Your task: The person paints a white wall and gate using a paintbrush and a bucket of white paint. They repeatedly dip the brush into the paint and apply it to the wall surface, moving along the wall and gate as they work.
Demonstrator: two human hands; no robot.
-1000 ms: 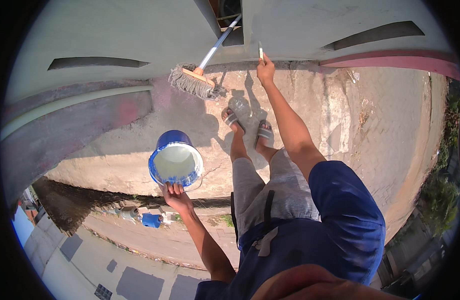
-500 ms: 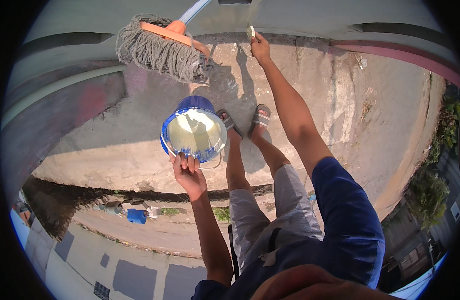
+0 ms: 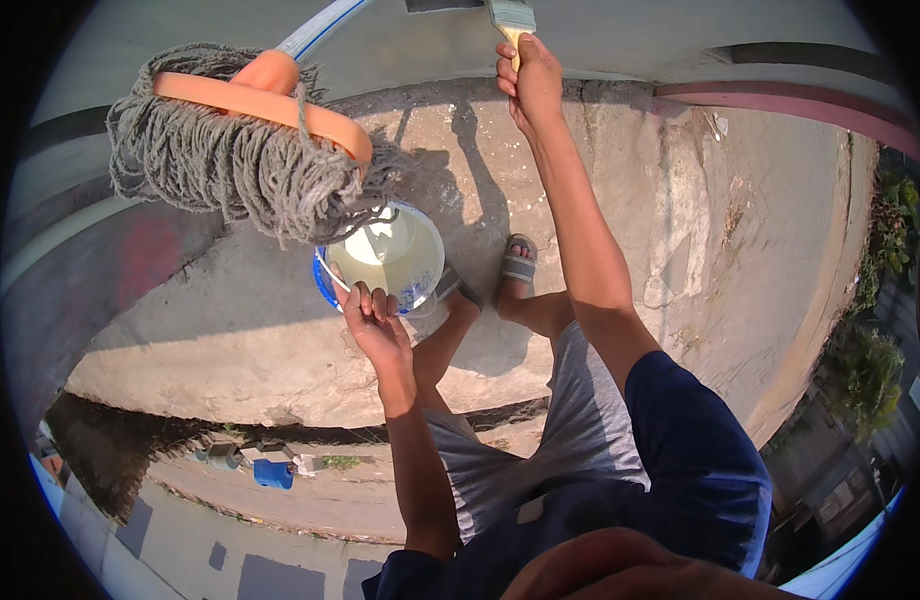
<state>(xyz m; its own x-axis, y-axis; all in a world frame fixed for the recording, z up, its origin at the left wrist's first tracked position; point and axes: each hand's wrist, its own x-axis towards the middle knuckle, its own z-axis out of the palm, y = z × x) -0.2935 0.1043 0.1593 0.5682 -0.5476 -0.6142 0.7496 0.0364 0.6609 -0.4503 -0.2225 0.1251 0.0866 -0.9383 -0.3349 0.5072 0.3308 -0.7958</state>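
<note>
A: Where is the round blue plastic bucket (image 3: 324,288) with the white inside?
B: Just ahead of the left hand (image 3: 377,318), whose fingers curl over its near rim, beside the thin white bail. I cannot make out whether anything supports it from below.
A: What does it contain?
B: Pale, whitish liquid, with a bright patch of sunlight.
A: And the right hand (image 3: 533,80)?
B: Pinching the yellowish handle of a flat, grey-bristled paintbrush (image 3: 512,20) between thumb and fingers. The bristles point away, beyond the fingertips, toward the grey wall (image 3: 620,35); whether they touch it, I can't tell.
A: Anything near the bucket?
B: A grey string mop with an orange block (image 3: 265,110), its strands overlapping the bucket's far rim in this view. Neither hand touches it.
</note>
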